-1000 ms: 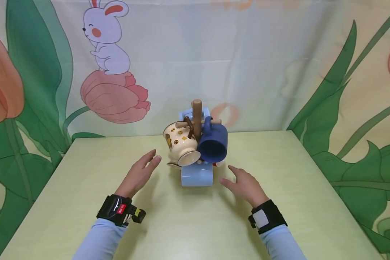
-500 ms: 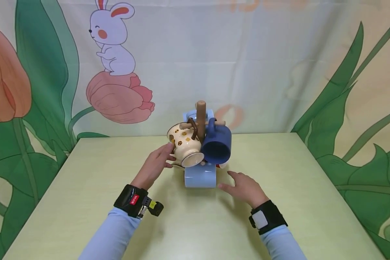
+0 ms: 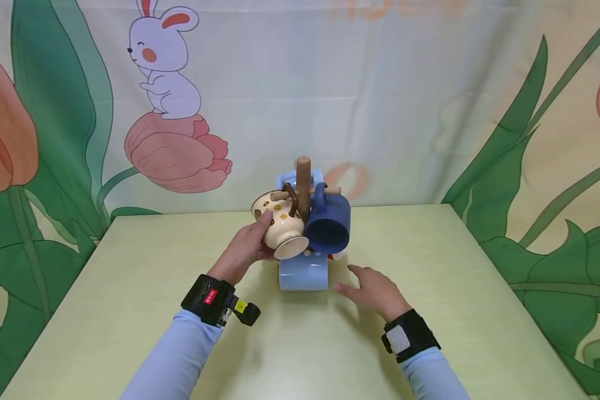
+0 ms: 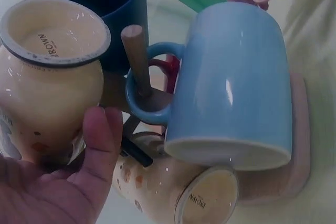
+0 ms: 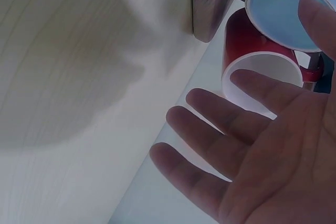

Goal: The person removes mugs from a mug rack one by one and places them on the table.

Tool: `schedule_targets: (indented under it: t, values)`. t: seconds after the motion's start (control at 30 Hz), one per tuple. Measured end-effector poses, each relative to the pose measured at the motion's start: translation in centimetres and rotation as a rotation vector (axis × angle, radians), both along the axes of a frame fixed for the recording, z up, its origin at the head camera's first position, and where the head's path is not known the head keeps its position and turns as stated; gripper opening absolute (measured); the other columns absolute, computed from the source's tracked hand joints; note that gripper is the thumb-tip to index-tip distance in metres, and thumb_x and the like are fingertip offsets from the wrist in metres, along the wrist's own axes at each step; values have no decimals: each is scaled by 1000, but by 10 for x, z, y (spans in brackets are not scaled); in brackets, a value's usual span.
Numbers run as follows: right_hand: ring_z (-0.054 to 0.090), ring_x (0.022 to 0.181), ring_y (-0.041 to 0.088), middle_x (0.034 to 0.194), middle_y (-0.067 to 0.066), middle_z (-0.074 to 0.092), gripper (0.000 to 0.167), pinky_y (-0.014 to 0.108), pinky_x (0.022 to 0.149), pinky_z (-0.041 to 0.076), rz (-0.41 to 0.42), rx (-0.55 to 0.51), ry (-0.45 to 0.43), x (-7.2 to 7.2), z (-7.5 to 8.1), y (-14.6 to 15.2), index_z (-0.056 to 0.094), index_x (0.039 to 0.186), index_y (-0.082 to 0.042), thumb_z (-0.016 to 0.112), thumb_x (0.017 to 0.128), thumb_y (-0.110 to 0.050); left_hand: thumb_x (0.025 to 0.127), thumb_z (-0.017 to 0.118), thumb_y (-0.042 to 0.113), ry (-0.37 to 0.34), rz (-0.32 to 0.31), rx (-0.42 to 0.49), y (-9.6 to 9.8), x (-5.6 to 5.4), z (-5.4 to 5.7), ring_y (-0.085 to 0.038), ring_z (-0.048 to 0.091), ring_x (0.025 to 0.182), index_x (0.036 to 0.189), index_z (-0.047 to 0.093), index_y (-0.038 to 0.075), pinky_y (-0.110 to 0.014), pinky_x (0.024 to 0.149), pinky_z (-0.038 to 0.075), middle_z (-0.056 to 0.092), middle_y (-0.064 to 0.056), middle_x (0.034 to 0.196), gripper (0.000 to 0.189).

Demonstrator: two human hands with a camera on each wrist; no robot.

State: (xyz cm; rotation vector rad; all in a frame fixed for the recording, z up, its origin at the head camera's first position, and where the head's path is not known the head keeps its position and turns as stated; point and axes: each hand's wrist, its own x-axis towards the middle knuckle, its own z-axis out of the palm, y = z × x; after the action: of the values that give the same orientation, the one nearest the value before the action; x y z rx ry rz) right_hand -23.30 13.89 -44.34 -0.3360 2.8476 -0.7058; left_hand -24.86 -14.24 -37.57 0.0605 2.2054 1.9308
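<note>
A wooden mug tree point(image 3: 303, 169) stands near the back of the table, hung with several mugs. My left hand point(image 3: 245, 244) holds a cream mug point(image 3: 286, 226) by its body, thumb on the near side and the other fingers mostly hidden behind it. Its brown handle still loops over a peg, and its foot faces me. Beside it hangs a dark blue mug point(image 3: 336, 208). Lower down, a light blue mug point(image 4: 231, 82) hangs by its handle on a peg. My right hand point(image 3: 375, 289) hovers just right of that mug, fingers spread, holding nothing.
Below in the left wrist view hangs a second cream mug point(image 4: 157, 182). A red mug with a white inside point(image 5: 244, 40) shows past my right fingers. Another light blue mug point(image 3: 316, 176) is behind the post. A patterned cloth point(image 3: 390, 100) backs the table point(image 3: 130, 311).
My left hand has moved right and forward from beside the tree and taken hold of the upper cream mug. My right hand has hardly moved.
</note>
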Motion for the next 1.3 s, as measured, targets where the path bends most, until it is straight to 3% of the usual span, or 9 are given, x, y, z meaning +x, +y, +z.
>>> schedule_targets:
  t: [0.17,0.5,0.7,0.87,1.07,1.3]
  values:
    - [52,126,39,134,22,57,67,55,101,43,0,-5,5,0,0,1,51,142,-1,62,94,-48,97,37,68,-39,-23,79,1,-2,-1,-25,68,102,139,45,-3,-41,95,52,60,-21,124,83]
    - [52,127,39,135,21,57,67,55,102,42,-28,-24,-16,1,-8,6,51,142,-2,62,94,-48,97,43,66,-67,19,182,4,1,0,-22,66,100,139,44,-2,-37,94,52,58,-19,125,80]
    - [53,126,39,134,21,58,67,55,102,42,-31,-24,-7,1,-12,9,52,142,-2,64,94,-47,94,44,69,-40,28,212,-1,4,-2,-24,64,106,143,39,0,-38,96,51,54,-19,130,84]
    - [53,126,38,133,20,59,66,54,102,42,-46,-21,-5,1,-9,12,52,141,-2,65,94,-46,95,46,66,-8,40,212,-6,8,0,-29,58,119,149,30,-2,-41,102,45,49,-21,138,88]
    - [54,125,38,133,20,59,65,54,101,43,-54,-26,1,3,-8,18,52,141,-1,64,94,-45,97,46,63,29,57,223,-14,16,-1,-26,57,121,150,27,1,-39,103,45,47,-20,140,84]
    - [53,126,38,133,19,60,65,53,102,43,-46,-45,22,5,-9,22,52,141,-1,64,94,-45,99,48,57,89,125,273,-29,37,-2,-15,61,113,150,25,2,-26,94,50,45,-19,141,78]
